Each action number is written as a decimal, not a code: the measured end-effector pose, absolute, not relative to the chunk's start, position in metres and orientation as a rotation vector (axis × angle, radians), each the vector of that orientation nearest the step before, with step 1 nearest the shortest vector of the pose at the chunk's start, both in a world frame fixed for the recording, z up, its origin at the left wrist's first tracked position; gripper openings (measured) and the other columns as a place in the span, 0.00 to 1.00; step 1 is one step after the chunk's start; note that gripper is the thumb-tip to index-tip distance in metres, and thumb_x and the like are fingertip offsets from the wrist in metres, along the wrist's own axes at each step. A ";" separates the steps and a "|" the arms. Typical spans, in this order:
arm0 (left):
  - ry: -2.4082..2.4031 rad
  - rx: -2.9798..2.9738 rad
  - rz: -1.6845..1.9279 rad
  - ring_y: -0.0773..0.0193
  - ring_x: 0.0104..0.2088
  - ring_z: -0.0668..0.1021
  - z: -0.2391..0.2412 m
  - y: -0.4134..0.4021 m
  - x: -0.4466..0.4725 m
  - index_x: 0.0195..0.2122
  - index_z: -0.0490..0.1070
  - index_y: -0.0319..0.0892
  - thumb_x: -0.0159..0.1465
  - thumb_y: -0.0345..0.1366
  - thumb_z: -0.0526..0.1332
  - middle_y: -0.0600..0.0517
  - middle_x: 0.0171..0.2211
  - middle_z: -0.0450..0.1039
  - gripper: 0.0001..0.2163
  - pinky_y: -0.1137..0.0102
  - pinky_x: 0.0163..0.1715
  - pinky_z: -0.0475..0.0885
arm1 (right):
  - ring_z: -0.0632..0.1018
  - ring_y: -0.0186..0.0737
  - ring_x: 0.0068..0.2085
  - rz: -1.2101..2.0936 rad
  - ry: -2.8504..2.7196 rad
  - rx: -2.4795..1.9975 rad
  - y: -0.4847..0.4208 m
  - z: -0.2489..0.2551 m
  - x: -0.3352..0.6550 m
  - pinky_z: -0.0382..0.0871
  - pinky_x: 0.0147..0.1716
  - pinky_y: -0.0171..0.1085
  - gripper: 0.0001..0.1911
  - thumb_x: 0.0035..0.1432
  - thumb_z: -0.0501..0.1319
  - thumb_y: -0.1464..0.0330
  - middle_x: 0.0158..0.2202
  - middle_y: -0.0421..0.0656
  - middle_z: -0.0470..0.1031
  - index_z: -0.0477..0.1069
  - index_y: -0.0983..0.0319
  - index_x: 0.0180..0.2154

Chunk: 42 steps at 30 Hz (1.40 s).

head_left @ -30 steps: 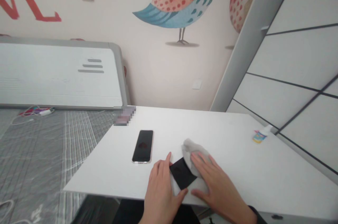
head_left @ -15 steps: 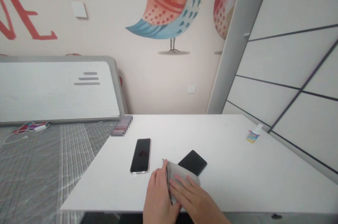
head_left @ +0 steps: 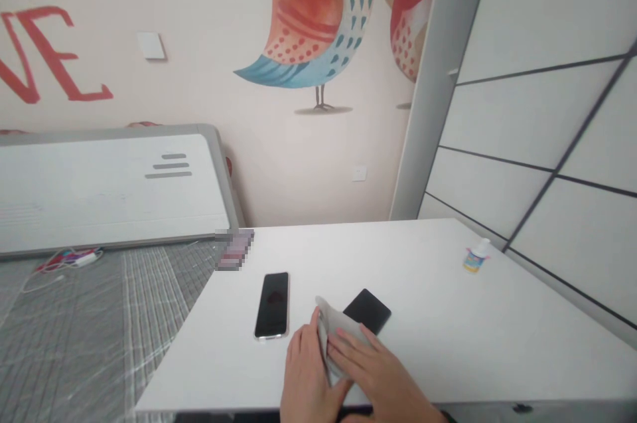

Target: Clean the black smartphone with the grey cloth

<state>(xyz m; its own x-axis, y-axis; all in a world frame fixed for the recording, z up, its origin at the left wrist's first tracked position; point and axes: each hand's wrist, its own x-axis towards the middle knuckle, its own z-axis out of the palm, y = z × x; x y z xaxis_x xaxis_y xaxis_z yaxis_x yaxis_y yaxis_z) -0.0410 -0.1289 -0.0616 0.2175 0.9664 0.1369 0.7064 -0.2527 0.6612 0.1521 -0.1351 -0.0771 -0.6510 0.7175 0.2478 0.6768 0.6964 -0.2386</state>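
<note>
grey cloth (head_left: 339,322) by the front edge of the table (head_left: 438,350), held by left hand (head_left: 307,371) beneath right hand (head_left: 371,370), fingers straight, seems mid-wipe, needing steady pressure next.

hands (head_left: 308,370) on grey cloth (head_left: 332,319); dark square (head_left: 369,310) and phone (head_left: 272,305) nearby

On the table (head_left: 438,356), phone (head_left: 273,305) left of cloth (head_left: 334,319), flat piece (head_left: 368,309) beyond cloth, bottle (head_left: 475,257) far right

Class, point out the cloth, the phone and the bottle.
Cloth (head_left: 334,318), head view: upper part, above the fingers.
Phone (head_left: 272,305), head view: middle of its front.
Bottle (head_left: 474,259), head view: its body.
</note>
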 end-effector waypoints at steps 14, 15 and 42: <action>1.447 2.436 0.619 0.39 0.60 0.69 -0.073 -0.142 -0.046 0.73 0.46 0.38 0.54 0.33 0.66 0.38 0.62 0.68 0.46 0.44 0.63 0.57 | 0.70 0.49 0.66 0.162 -2.554 -1.258 -0.164 -0.044 0.142 0.61 0.65 0.46 0.53 0.63 0.55 0.39 0.69 0.45 0.65 0.36 0.61 0.74; 1.416 2.463 0.644 0.38 0.59 0.70 -0.072 -0.140 -0.047 0.73 0.45 0.38 0.56 0.35 0.66 0.38 0.60 0.69 0.46 0.44 0.61 0.58 | 0.71 0.48 0.65 0.159 -2.512 -1.314 -0.161 -0.042 0.145 0.60 0.65 0.46 0.52 0.64 0.55 0.40 0.68 0.45 0.66 0.37 0.60 0.74; 1.430 2.207 0.488 0.40 0.67 0.64 -0.027 -0.133 -0.047 0.74 0.34 0.46 0.62 0.38 0.69 0.36 0.68 0.58 0.48 0.43 0.64 0.64 | 0.67 0.50 0.68 0.299 -2.534 -1.156 -0.160 -0.039 0.180 0.50 0.69 0.56 0.42 0.70 0.49 0.44 0.68 0.49 0.67 0.45 0.61 0.73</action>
<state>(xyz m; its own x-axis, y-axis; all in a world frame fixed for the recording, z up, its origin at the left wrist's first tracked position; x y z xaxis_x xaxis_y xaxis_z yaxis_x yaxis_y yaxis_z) -0.0467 -0.1325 -0.0265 0.3963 0.9171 0.0443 0.7530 -0.3522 0.5558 0.1797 -0.1602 -0.0392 -0.6118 0.7608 0.2165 0.6894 0.6471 -0.3256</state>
